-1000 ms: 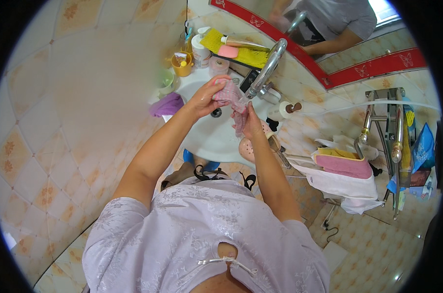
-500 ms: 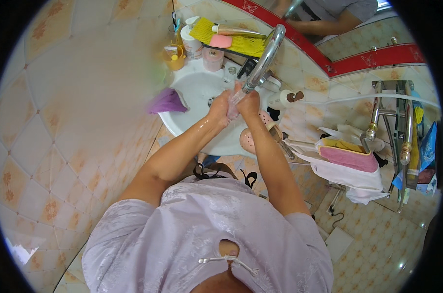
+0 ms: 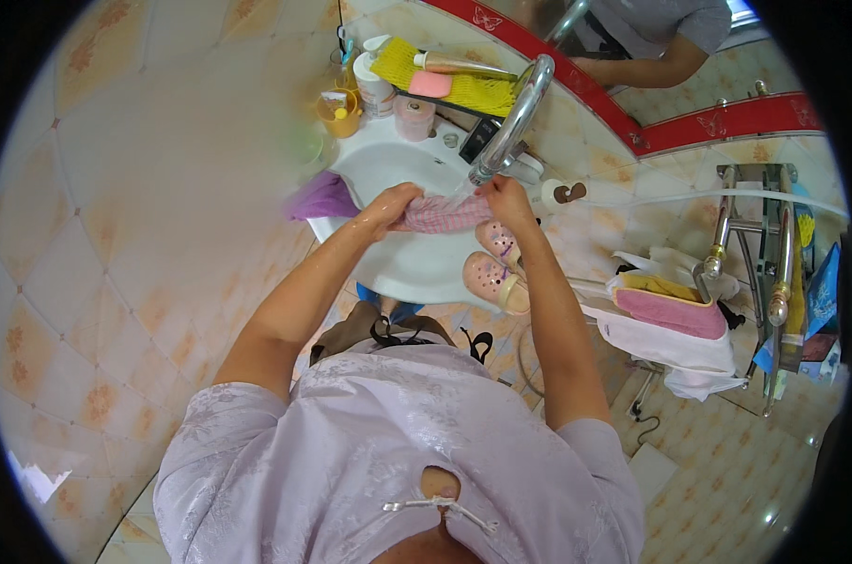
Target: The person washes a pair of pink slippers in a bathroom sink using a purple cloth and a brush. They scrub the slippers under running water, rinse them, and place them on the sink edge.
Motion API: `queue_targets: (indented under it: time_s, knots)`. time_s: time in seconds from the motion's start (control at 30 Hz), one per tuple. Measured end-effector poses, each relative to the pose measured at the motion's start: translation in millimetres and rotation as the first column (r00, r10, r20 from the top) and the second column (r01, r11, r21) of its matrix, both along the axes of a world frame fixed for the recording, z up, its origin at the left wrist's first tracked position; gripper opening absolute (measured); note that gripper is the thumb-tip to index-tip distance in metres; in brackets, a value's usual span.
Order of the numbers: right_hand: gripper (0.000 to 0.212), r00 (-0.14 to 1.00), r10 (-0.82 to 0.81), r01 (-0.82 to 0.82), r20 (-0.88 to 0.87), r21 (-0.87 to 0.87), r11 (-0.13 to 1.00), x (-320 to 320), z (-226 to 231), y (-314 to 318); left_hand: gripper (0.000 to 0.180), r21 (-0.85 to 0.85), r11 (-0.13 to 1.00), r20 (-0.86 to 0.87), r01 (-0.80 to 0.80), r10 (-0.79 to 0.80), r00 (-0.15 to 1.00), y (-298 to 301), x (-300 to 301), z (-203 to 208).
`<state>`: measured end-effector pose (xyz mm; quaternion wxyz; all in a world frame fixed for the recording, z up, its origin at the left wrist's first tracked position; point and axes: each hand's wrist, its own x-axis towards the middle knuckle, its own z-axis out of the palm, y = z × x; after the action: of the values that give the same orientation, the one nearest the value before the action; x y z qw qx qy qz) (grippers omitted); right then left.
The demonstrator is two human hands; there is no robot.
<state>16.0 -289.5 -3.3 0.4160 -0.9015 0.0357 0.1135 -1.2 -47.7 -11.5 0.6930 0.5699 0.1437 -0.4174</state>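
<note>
A wet pink checked cloth [image 3: 445, 214] is stretched sideways over the white sink [image 3: 398, 268]. My left hand [image 3: 388, 209] grips its left end, fingers closed. At the other end, my right hand [image 3: 508, 201] pinches the cloth close to the faucet. Water runs from the curved chrome faucet [image 3: 524, 108] onto the cloth between my hands. A purple cloth [image 3: 322, 197] hangs over the sink's left rim. Just under my right wrist, a pair of pink clogs [image 3: 487, 277] shows by the sink's right side.
Behind the basin stand a yellow cup [image 3: 339, 115], a white pump bottle [image 3: 373, 89] and a pink jar [image 3: 414, 118]. A pink soap bar [image 3: 430, 86] and a tube [image 3: 454, 64] lie on a yellow mesh cloth [image 3: 393, 61]. Towels [image 3: 670, 310] hang from a metal rack at right.
My hands were close together under the faucet and have moved apart, the left one leftward and the right one rightward. The checked cloth, bunched before, is now spread between them.
</note>
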Motion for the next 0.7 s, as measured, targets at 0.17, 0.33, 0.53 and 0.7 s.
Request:
queue_targets:
  time_s: [0.17, 0.33, 0.53, 0.7]
  knots:
    - [0.025, 0.974, 0.208, -0.193, -0.093, 0.141, 0.971, 2.9, 29.8, 44.3, 0.051, -0.038, 0.967, 0.722, 0.25, -0.147, 0.676, -2.5, 6.0, -23.5]
    - [0.024, 0.962, 0.273, -0.223, 0.006, 0.592, 0.774, 13.8, 61.0, 27.4, 0.04, -0.063, 0.97, 0.61, 0.236, -0.15, 0.778, -34.1, 13.7, -36.2]
    - [0.032, 0.998, -0.049, 0.067, -0.047, 0.523, 0.85, -2.9, 15.1, 18.1, 0.037, -0.632, 0.743, -0.013, -0.22, 0.274, 0.962, -31.7, 12.9, -3.8]
    - [0.04, 0.911, -0.058, 0.385, -0.408, 0.791, 0.476, -36.8, -6.0, 53.0, 0.039, -0.645, 0.728, -0.004, -0.232, 0.3, 0.954, -43.1, -6.2, 19.4]
